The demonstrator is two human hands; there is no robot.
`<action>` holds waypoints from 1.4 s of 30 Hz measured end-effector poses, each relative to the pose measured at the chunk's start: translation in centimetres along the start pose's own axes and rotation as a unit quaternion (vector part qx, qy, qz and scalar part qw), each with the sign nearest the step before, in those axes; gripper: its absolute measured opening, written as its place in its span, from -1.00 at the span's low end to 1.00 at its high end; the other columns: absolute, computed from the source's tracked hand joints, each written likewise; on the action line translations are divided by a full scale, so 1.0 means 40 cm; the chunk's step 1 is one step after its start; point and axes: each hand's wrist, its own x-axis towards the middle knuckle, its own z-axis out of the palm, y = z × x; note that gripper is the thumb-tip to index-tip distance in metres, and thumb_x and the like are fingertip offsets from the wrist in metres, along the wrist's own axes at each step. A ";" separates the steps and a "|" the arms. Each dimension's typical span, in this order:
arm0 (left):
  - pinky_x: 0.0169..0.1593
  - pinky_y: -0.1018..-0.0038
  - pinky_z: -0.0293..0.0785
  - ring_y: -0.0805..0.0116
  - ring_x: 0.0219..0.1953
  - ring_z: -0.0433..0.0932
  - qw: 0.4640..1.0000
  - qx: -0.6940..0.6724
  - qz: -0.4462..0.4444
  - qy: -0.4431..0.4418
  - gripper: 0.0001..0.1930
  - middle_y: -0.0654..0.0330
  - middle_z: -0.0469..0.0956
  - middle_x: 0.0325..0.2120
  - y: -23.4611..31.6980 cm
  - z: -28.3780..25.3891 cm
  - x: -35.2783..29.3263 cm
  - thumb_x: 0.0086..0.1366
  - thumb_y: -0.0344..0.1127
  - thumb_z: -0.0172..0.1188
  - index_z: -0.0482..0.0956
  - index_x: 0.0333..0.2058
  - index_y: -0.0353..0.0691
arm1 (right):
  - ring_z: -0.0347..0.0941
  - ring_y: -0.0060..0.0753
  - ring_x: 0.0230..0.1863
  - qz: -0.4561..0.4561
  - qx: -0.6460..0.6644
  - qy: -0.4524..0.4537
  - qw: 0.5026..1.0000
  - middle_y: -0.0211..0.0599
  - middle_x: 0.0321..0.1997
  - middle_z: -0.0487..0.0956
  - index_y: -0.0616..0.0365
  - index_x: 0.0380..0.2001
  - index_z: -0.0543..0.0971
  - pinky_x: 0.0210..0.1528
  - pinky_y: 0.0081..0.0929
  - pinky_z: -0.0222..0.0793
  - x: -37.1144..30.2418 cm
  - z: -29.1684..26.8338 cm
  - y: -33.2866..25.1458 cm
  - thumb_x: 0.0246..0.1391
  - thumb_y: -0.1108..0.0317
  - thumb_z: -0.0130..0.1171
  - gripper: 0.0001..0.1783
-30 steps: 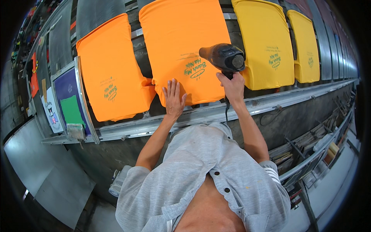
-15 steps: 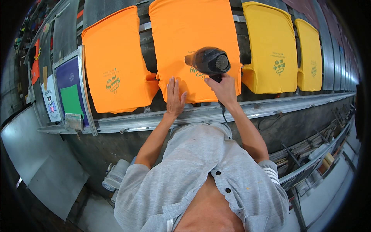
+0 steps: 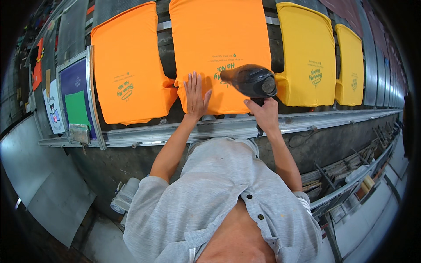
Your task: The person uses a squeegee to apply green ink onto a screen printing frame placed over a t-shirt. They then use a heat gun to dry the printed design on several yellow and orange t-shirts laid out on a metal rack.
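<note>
In my right hand (image 3: 265,115) is the handle of a black hair dryer (image 3: 250,80), its nozzle pointing left over a green print. That print is on an orange T-shirt (image 3: 219,30) stretched over a flat board in front of me. My left hand (image 3: 196,94) lies on the shirt's near left part, fingers stretched out, just left of the print. The dryer's body covers part of the print. To the left a second orange T-shirt (image 3: 127,57) with a similar green print lies on its own board.
Two yellow T-shirts (image 3: 305,48) (image 3: 351,57) lie on boards to the right. At the left a framed printing screen (image 3: 90,96) with a purple mesh and green patch leans on the metal rail (image 3: 175,136). White containers (image 3: 127,197) stand below, beside my left arm.
The hair dryer has moved right and slightly nearer, showing more of the print. My left hand has shifted a little farther onto the shirt.
</note>
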 end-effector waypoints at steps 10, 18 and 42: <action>0.51 -0.13 -0.38 -0.10 0.56 -0.21 0.999 0.030 0.026 -0.033 -0.18 -0.09 -0.08 0.51 0.007 0.045 0.041 0.41 -0.01 0.14 0.04 0.44 -0.37 | 0.47 -0.38 -0.54 0.054 -0.055 0.058 0.995 -0.18 -0.60 0.58 0.37 -0.38 0.62 -0.37 -0.35 0.40 0.014 -0.071 0.028 -0.04 0.27 0.39 -0.67; 0.50 -0.14 -0.45 -0.09 0.57 -0.27 0.998 0.045 -0.016 -0.039 -0.16 -0.07 -0.12 0.52 0.008 0.040 -0.007 0.40 -0.01 0.14 0.01 0.46 -0.37 | 0.45 -0.55 -0.55 0.008 0.040 0.074 0.996 -0.33 -0.59 0.58 0.34 -0.35 0.64 -0.42 -0.45 0.36 0.107 -0.026 -0.022 -0.01 0.28 0.39 -0.70; 0.52 -0.11 -0.41 0.08 0.58 -0.22 0.977 0.122 0.123 -0.121 -0.16 0.05 -0.07 0.53 0.093 0.098 0.032 0.43 0.21 -0.01 0.12 0.44 -0.32 | 0.41 -0.59 -0.52 -0.026 0.049 0.149 0.987 -0.40 -0.55 0.57 0.34 -0.35 0.63 -0.39 -0.53 0.33 -0.001 -0.066 0.040 0.05 0.37 0.38 -0.78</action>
